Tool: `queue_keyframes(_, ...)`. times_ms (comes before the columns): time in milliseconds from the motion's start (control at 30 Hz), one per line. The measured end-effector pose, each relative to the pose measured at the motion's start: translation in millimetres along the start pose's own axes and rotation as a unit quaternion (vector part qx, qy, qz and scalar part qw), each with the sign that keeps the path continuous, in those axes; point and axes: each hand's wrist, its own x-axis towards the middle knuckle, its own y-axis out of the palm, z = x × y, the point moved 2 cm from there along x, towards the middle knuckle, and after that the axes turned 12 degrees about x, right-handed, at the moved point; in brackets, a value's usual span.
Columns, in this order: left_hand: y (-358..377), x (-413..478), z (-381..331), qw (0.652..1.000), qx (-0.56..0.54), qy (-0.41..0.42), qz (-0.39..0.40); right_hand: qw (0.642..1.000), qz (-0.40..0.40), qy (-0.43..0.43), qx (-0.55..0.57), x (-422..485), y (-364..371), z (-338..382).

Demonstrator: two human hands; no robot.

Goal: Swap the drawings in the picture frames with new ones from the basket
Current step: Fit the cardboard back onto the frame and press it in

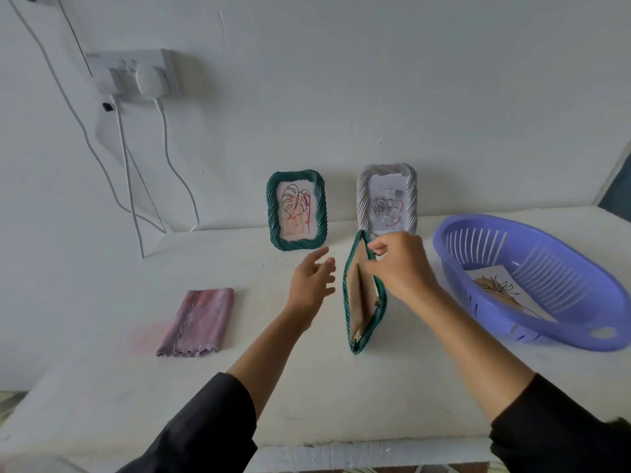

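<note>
A green picture frame (355,312) stands on edge mid-table with its brown cardboard back facing left. My right hand (397,264) pinches its top rim. Just left of it hovers my left hand (312,281), fingers apart and holding nothing. Against the wall lean a second green frame (297,211) with a leaf drawing and a white frame (387,199) with a rose drawing. The purple basket (532,329) at the right holds a sheet with a flower drawing (502,291).
A folded pink-purple cloth (199,322) lies on the white table (102,387) at the left. A wall socket with a plugged charger (150,80) and hanging white cables sits at upper left. The table's front edge is close to me.
</note>
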Motion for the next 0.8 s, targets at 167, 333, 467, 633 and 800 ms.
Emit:
queue_keyframes(167,-4.5,-4.0,-16.4,0.993,-0.110,-0.044,0.021,0.980,0.168,-0.017,0.104,-5.7,30.8,24.3)
queue_keyframes(333,-34.3,5.2,5.6,0.995,-0.053,-0.087,-0.004,0.959,0.191,0.083,0.190,-5.0,49.7,-9.1)
queue_keyframes(467,-40.0,4.9,40.9,0.987,0.124,-0.101,0.000,0.975,0.131,0.149,0.103,-8.3,59.0,-60.9)
queue_keyframes(633,-24.5,0.2,67.6,0.966,0.246,-0.073,-0.041,0.980,0.108,0.166,0.004,-21.0,69.1,-97.7)
queue_keyframes(800,-2.8,-1.9,72.3,0.930,0.360,-0.049,-0.052,0.980,0.131,0.124,-0.089,-27.6,80.4,-103.2)
